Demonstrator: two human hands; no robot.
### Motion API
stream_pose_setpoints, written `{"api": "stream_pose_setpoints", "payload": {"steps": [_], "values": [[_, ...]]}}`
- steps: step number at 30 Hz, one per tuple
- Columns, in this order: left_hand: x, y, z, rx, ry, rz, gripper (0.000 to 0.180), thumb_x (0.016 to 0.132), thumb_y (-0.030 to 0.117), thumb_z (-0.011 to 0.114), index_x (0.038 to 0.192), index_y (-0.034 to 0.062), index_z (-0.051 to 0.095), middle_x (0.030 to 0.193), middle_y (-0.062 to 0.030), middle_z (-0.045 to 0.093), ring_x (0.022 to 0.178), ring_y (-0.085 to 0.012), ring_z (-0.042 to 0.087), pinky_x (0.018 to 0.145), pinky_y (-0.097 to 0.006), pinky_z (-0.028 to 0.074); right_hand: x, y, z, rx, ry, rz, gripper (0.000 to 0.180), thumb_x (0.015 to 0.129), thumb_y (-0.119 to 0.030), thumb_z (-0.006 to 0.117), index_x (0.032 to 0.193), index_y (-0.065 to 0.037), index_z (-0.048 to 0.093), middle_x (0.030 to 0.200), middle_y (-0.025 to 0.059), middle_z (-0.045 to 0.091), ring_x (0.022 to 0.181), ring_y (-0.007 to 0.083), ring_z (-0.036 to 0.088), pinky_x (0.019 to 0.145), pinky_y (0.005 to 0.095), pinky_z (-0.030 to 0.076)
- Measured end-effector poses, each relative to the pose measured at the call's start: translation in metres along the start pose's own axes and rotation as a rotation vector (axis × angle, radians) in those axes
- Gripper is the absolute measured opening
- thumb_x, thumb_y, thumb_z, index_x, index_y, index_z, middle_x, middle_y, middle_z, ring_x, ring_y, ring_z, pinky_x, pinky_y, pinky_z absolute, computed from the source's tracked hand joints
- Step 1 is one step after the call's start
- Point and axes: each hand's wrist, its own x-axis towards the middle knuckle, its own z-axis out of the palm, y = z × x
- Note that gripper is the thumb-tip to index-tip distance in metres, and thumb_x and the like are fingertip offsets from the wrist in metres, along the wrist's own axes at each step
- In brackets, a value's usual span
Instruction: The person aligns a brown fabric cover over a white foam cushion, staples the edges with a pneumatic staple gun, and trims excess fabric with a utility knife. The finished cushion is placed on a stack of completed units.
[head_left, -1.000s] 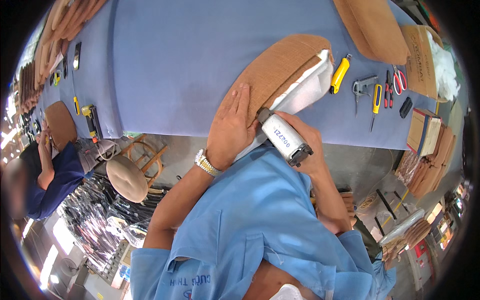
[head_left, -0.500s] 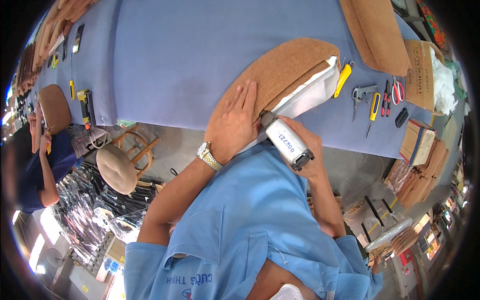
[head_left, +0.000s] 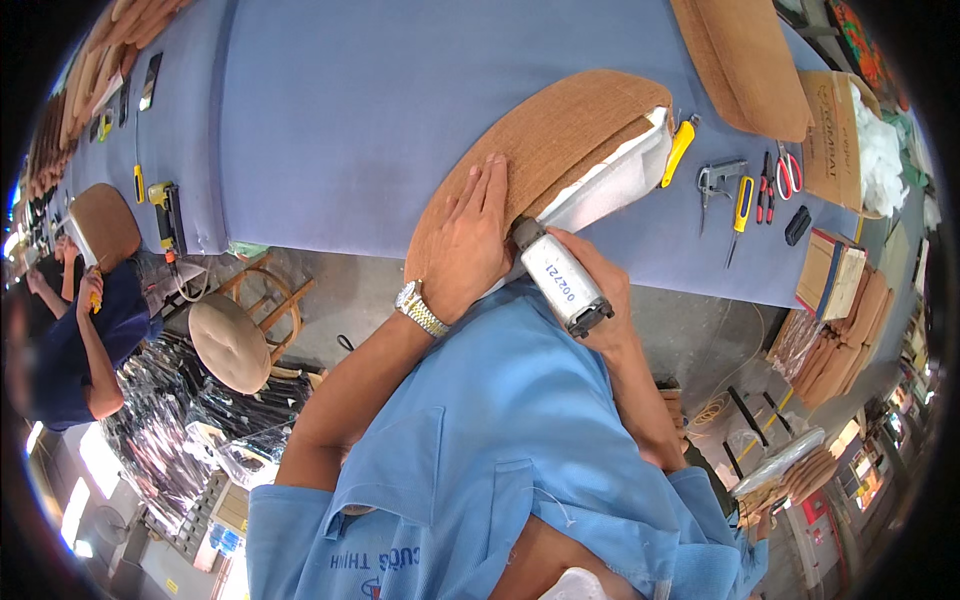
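Note:
A curved, brown fabric-covered cushion [head_left: 560, 130] lies on the blue table at its near edge, with white lining [head_left: 605, 190] showing along its near right side. Flat on the brown fabric rests my left hand [head_left: 465, 240], fingers stretched out and pointing away from me. My right hand [head_left: 600, 290] is wrapped round a silver staple gun [head_left: 560, 275]. The gun's dark nose meets the cushion's near edge, close beside my left fingers. The handle and most of my right fingers are hidden behind the gun's body.
Right of the cushion lie a yellow utility knife [head_left: 678, 152], a grey staple gun [head_left: 715, 180], a yellow screwdriver [head_left: 741, 210], pliers [head_left: 766, 190] and red scissors [head_left: 788, 172]. A cardboard box [head_left: 832, 140] stands beyond. At left, a co-worker [head_left: 85, 330] handles a brown cushion [head_left: 105, 225] near a stool [head_left: 230, 340].
The staple gun's nose has shifted slightly left along the cushion edge with my right hand. My left hand stays flat on the fabric. The co-worker's cushion has tilted and moved.

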Motion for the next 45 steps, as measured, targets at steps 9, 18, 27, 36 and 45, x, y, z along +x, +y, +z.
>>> {"api": "stream_pose_setpoints", "payload": {"steps": [9, 18, 27, 36, 45], "values": [[0.001, 0.005, -0.006, -0.005, -0.052, -0.057, 0.092, 0.084, -0.002, 0.067, 0.163, -0.0015, 0.021, 0.164, -0.0256, 0.038, 0.153, -0.0408, 0.036, 0.119, -0.059, 0.04, 0.003, -0.013, -0.001, 0.033, -0.098, 0.124, 0.063, 0.08, -0.01, 0.079, 0.14, -0.006, 0.061, 0.121, 0.0169, 0.074, 0.106, 0.0294, 0.075, 0.09, 0.0347, 0.056], [0.002, -0.008, -0.012, -0.148, 0.023, -0.075, 0.098, 0.081, -0.003, 0.072, 0.164, -0.0014, 0.019, 0.154, -0.0319, 0.047, 0.144, -0.0462, 0.046, 0.115, -0.055, 0.046, 0.018, -0.016, 0.01, 0.062, -0.058, 0.012, 0.068, 0.072, -0.011, 0.08, 0.137, -0.005, 0.063, 0.125, 0.0174, 0.073, 0.113, 0.0335, 0.072, 0.095, 0.0358, 0.055], [-0.034, -0.023, -0.032, -0.537, 0.04, 0.072, 0.08, 0.098, 0.021, 0.07, 0.164, 0.0025, 0.029, 0.162, -0.0228, 0.044, 0.155, -0.036, 0.035, 0.125, -0.044, 0.031, 0.061, -0.003, -0.009, 0.063, -0.177, -0.183, 0.062, 0.073, -0.008, 0.078, 0.134, -0.003, 0.065, 0.12, 0.0186, 0.075, 0.111, 0.033, 0.074, 0.095, 0.0378, 0.056], [-0.01, -0.088, 0.016, -0.812, 0.01, -0.2, 0.07, 0.112, 0.056, 0.035, 0.165, 0.0107, 0.035, 0.173, -0.0175, 0.026, 0.161, -0.0339, 0.018, 0.131, -0.045, 0.015, 0.048, 0.002, -0.015, 0.022, -0.268, -0.053, 0.049, 0.085, 0.001, 0.072, 0.133, 0.002, 0.062, 0.101, 0.0085, 0.074, 0.08, 0.0104, 0.066, 0.07, 0.0268, 0.054], [-0.022, -0.042, 0.011, -0.486, 0.089, -0.015, 0.078, 0.106, 0.046, 0.051, 0.164, 0.0008, 0.027, 0.171, -0.0274, 0.023, 0.16, -0.0421, 0.016, 0.131, -0.049, 0.015, 0.052, 0.0, -0.017, -0.009, -0.189, -0.153, 0.056, 0.079, -0.002, 0.074, 0.134, 0.001, 0.064, 0.116, 0.0145, 0.075, 0.105, 0.0219, 0.071, 0.093, 0.0331, 0.055]]}}
